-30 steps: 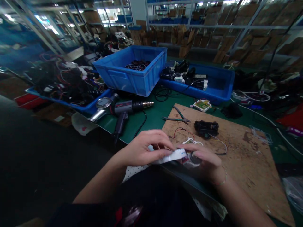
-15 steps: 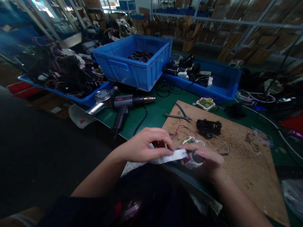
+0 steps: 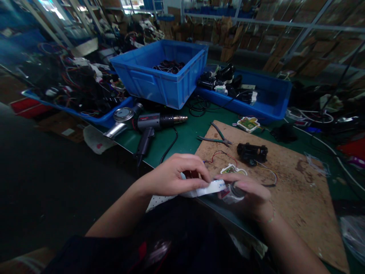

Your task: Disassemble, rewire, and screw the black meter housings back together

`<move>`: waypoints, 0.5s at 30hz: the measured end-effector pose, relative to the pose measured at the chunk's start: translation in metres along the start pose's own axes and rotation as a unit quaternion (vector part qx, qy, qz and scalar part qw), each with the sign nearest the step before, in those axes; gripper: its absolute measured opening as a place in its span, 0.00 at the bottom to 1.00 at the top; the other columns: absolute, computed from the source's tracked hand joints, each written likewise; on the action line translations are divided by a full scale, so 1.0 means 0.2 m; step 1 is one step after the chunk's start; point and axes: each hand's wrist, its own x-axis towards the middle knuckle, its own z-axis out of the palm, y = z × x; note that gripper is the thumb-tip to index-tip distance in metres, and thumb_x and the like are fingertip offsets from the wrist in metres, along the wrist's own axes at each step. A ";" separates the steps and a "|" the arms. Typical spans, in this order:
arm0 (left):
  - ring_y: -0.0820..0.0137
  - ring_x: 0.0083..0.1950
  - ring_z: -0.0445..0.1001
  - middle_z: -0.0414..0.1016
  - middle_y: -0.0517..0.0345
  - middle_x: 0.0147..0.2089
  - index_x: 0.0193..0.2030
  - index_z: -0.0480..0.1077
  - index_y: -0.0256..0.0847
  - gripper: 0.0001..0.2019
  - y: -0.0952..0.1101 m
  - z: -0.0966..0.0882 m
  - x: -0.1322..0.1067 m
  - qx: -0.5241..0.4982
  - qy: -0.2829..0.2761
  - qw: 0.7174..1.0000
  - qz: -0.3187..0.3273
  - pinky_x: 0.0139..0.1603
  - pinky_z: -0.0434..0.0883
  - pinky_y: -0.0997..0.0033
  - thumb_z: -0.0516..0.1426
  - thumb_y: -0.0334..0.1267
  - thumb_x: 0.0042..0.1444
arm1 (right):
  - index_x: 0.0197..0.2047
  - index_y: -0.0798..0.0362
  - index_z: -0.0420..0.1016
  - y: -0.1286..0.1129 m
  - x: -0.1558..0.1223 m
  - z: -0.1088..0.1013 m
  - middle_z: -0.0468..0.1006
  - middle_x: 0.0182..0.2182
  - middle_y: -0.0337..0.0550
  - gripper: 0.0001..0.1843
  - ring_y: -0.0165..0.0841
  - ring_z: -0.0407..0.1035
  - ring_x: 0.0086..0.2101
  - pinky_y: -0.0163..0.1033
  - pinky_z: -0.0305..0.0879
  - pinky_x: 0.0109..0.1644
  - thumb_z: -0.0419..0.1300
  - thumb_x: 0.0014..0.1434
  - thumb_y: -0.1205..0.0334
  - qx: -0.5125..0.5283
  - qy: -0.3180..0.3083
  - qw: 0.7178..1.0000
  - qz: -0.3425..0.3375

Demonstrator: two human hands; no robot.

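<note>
My left hand (image 3: 179, 175) pinches a white strip with blue print (image 3: 212, 187) between thumb and fingers, near the table's front edge. The strip reaches across to a small whitish cylindrical part with a dark end (image 3: 234, 193), which my right hand (image 3: 255, 196) grips. What exactly this part is I cannot make out; fingers cover much of it. Just beyond my hands, a white-framed circuit board (image 3: 232, 170) with red and black wires lies on a brown board (image 3: 296, 198). A black plastic housing (image 3: 252, 153) with thin wires and open green-handled cutters (image 3: 215, 137) lie farther back.
A heat gun (image 3: 154, 123) rests on the green table (image 3: 182, 142) beside a round silver part (image 3: 124, 115). Behind stand a blue bin (image 3: 159, 85) with cables and a blue tray (image 3: 272, 110) of black parts. Another circuit board (image 3: 248, 123) lies near the tray. Wire heaps (image 3: 82, 83) fill the left.
</note>
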 end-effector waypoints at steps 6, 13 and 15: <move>0.70 0.44 0.77 0.79 0.54 0.42 0.45 0.77 0.39 0.06 0.02 0.00 0.00 0.010 -0.013 1.000 -0.016 0.46 0.73 0.72 0.61 0.34 0.62 | 0.65 0.38 0.60 -0.02 0.03 0.01 0.81 0.52 0.44 0.38 0.35 0.81 0.41 0.38 0.81 0.41 0.69 0.56 0.69 -0.008 0.018 1.000 -0.022; 0.71 0.44 0.76 0.77 0.54 0.43 0.46 0.76 0.38 0.06 0.03 -0.01 0.01 0.021 -0.035 0.999 -0.018 0.46 0.72 0.72 0.60 0.33 0.63 | 0.66 0.40 0.60 -0.01 0.03 0.00 0.80 0.53 0.46 0.39 0.34 0.80 0.44 0.38 0.81 0.43 0.70 0.56 0.70 -0.013 -0.002 0.999 -0.031; 0.71 0.44 0.76 0.78 0.54 0.42 0.45 0.76 0.38 0.05 0.03 -0.02 0.01 0.018 -0.039 0.999 -0.010 0.47 0.71 0.71 0.60 0.33 0.63 | 0.66 0.40 0.59 0.01 0.02 0.00 0.80 0.53 0.46 0.40 0.34 0.80 0.44 0.38 0.81 0.44 0.70 0.55 0.70 -0.017 -0.004 0.999 -0.037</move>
